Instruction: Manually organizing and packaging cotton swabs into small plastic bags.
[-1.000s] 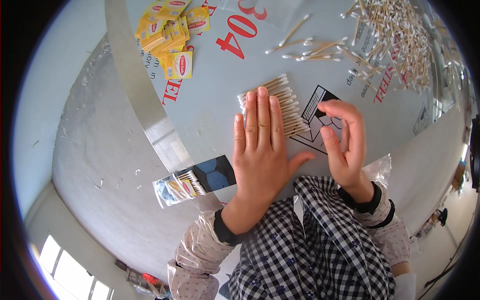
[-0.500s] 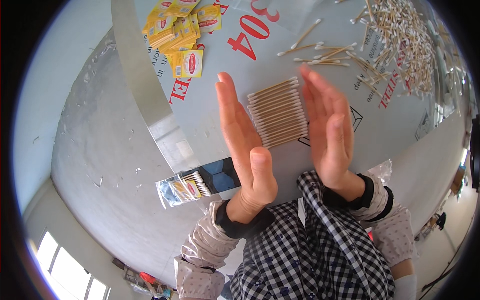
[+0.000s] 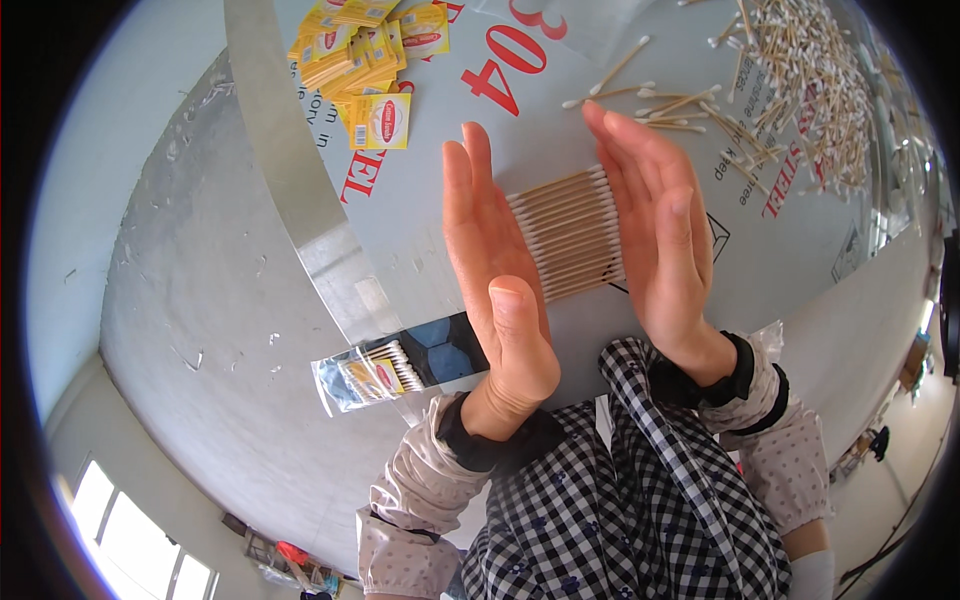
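Note:
Several cotton swabs point(image 3: 572, 232) with wooden sticks and white tips lie side by side in a flat, even row on the grey sheet-covered table point(image 3: 400, 240). My left hand point(image 3: 495, 250) stands on edge along the left tips, fingers straight and thumb raised, palm facing the swabs. On the other side my right hand point(image 3: 662, 240) is held the same way, its palm close against the right tips. Both hands are open, and the row sits between them.
A large loose heap of cotton swabs point(image 3: 815, 95) spreads at the far right, with stray swabs point(image 3: 690, 105) nearer. Yellow printed cards point(image 3: 355, 60) are piled at the far left. A filled clear packet of swabs point(image 3: 368, 378) lies by the left table edge on a dark blue-patterned pad point(image 3: 440, 350).
My hands have come nearer to each other, with both palms now close against the swab tips. The row looks more even, and the view has shifted slightly.

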Tool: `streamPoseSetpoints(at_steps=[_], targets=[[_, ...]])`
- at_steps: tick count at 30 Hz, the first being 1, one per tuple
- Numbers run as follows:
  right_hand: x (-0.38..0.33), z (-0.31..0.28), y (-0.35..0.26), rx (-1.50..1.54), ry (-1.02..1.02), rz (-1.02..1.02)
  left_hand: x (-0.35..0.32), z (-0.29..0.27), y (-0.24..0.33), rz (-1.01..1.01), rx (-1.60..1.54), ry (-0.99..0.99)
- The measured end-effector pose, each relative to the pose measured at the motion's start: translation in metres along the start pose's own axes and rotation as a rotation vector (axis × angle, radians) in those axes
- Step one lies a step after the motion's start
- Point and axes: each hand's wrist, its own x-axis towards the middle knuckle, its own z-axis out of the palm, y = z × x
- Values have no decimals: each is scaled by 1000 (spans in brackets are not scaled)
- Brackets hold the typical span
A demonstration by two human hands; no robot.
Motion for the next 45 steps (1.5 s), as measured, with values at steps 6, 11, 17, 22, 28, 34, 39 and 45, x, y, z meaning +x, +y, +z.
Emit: streamPoseSetpoints(at_steps=[6, 11, 17, 22, 28, 34, 39, 45], targets=[[-9, -4, -4, 56, 27, 24, -8, -8, 4, 10, 51, -42], [-10, -32, -15, -176, 58, 8, -21, -41, 23, 39, 277, -154], [-23, -51, -23, -168, 54, 50, -44, -48, 31, 110, 1100, -502], [-39, -55, -26, -171, 50, 88, -57, -51, 42, 172, 1139, -592], [-48, -64, -25, -170, 14, 148, -85, -76, 41, 249, 787, -577], [-50, -63, -24, -193, 16, 137, -91, -82, 42, 242, 761, -586], [-51, -61, -24, -224, 4, 121, -86, -77, 43, 251, 807, -604], [-52, -60, -26, -287, 25, 141, -67, -51, 38, 211, 1269, -510]])
